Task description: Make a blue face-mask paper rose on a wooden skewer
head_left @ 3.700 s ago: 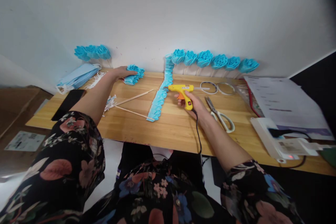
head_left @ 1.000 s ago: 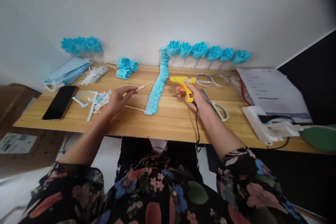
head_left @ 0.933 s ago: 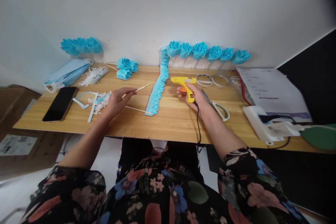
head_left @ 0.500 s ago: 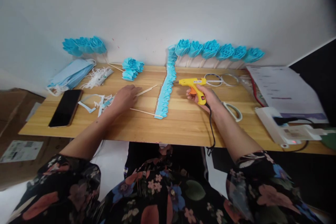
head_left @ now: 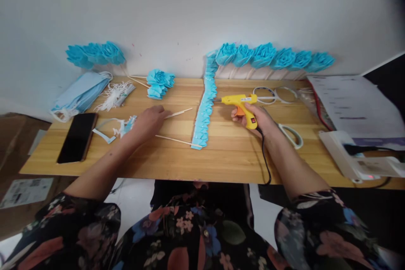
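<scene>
My left hand [head_left: 148, 119] lies palm down on the wooden table [head_left: 228, 160], fingers curled over the near end of a thin wooden stick [head_left: 179, 113]. A second stick [head_left: 175, 139] lies just in front, its tip touching the long blue pleated strip [head_left: 204, 112]. My right hand [head_left: 255, 117] grips the handle of a yellow glue gun [head_left: 238, 100], finger at the orange trigger, nozzle pointing left at the strip. The gun's black cord [head_left: 265, 160] runs off the front edge.
A blue paper flower [head_left: 160, 83] lies at the back; more stand against the wall left [head_left: 91, 52] and right [head_left: 274, 57]. Face masks [head_left: 79, 95], phone [head_left: 77, 137] and scraps [head_left: 115, 124] are left. Scissors [head_left: 292, 134], wire rings [head_left: 270, 93], papers [head_left: 354, 105] and power strip [head_left: 348, 160] are right.
My left hand left the blue flower at the back, came to the stick, and has now lowered flat onto the table with it. The right hand keeps holding the glue gun.
</scene>
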{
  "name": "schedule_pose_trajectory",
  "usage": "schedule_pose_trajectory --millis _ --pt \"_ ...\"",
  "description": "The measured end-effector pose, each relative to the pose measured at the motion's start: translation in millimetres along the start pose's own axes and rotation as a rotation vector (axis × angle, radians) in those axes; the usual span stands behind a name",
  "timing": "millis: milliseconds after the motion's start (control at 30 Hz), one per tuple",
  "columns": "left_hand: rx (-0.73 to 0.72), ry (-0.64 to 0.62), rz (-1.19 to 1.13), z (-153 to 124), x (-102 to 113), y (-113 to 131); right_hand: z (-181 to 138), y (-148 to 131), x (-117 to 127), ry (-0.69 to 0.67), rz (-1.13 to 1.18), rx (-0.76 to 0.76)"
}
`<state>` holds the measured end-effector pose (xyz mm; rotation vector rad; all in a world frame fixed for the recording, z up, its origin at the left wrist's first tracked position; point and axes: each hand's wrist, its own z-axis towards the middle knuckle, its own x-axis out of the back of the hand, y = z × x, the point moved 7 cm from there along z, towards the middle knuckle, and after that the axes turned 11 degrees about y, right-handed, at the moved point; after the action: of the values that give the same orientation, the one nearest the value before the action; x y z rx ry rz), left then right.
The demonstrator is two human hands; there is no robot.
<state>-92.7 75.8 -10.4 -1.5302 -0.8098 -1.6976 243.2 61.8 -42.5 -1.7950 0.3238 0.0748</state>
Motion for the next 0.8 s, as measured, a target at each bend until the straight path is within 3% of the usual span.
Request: schedule_pose_trajectory --millis 200,300,367,467,533,600,667,800 --pt "0.023 0.081 0.014 0.3 -15.1 -3.7 -0.3 -0.4 0.6 0.004 0.003 -0.003" --pt "0.057 0.105 -0.066 7.5 -10.8 -5.9 -0.1 -0.7 -0.4 -0.010 0.012 -0.001" --pt "0.067 0.136 -0.140 12.2 5.6 -4.9 0.1 -0.8 -0.9 -0.016 0.015 -0.002" --pt "0.080 0.276 -0.233 9.7 53.2 -3.1 0.3 -0.5 -1.1 -0.018 0.013 -0.005" --pt "0.149 0.414 -0.215 -3.7 90.0 -8.2 0.5 -0.3 -0.6 -0.009 0.007 -0.005" --pt "0.280 0.445 -0.140 -24.7 111.7 -18.5 0.6 -0.1 -0.2 0.004 -0.008 -0.007" --pt "0.458 0.403 -0.097 -50.7 115.3 -34.0 0.4 -0.3 -0.9 0.010 -0.033 -0.010" --pt "0.705 0.171 0.081 -99.5 86.4 -62.3 -0.9 -2.3 -5.4 -0.012 -0.046 0.002"
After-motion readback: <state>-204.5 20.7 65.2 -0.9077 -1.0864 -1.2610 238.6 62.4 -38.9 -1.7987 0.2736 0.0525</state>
